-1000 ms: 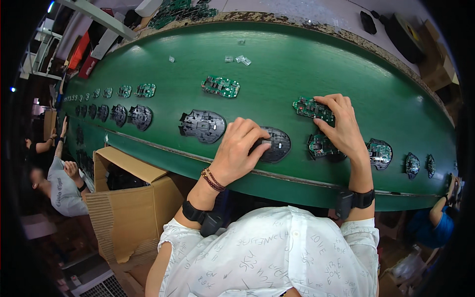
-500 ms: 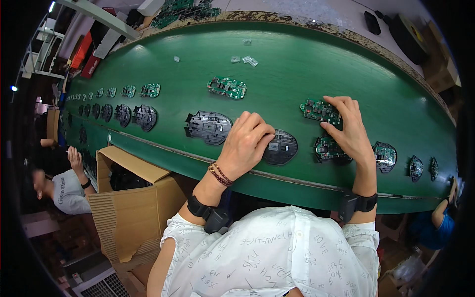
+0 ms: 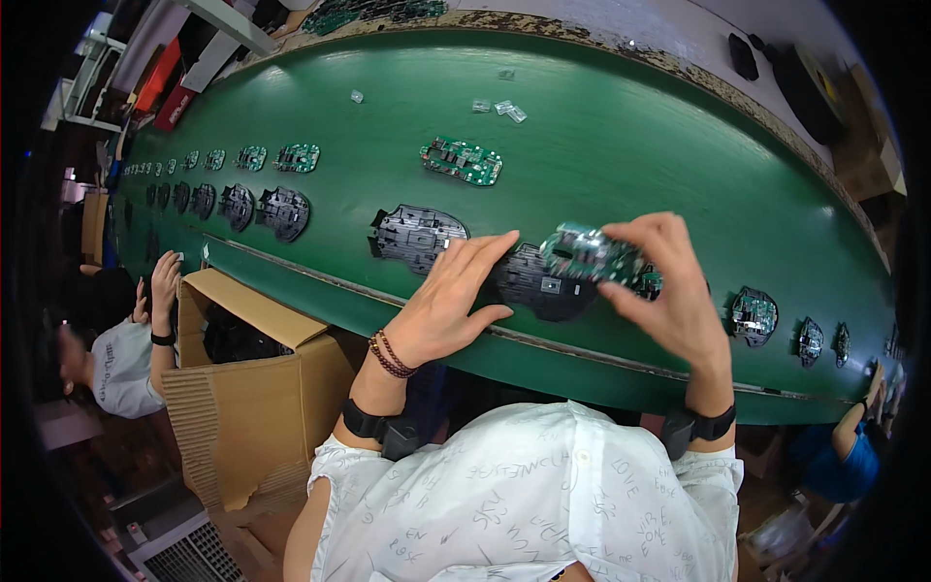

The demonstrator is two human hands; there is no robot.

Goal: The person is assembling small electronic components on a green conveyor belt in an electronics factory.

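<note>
The right hand (image 3: 679,291) holds a green circuit board (image 3: 590,256) lifted just above the green conveyor belt (image 3: 621,136), thumb below and fingertips on its far edge, so the fingers are clamped on the board; the left hand (image 3: 454,301) rests with its fingers spread and nearly flat, the fingertips touching the near rim of a black plastic shell (image 3: 541,283) that lies on the belt directly under the raised board; the step in hand looks like fitting the board into that shell, with the board tilted and not yet seated; the next move, as I judge it, calls for lining the board's outline up with the shell's recess while the left fingers steady the shell, then lowering it flat; 1 more empty shell (image 3: 417,236) lies just to the left, another loose board (image 3: 463,161) further up the belt, and already fitted units (image 3: 754,315) trail off to the right; a cardboard box (image 3: 254,388) stands below the belt's near edge
</note>
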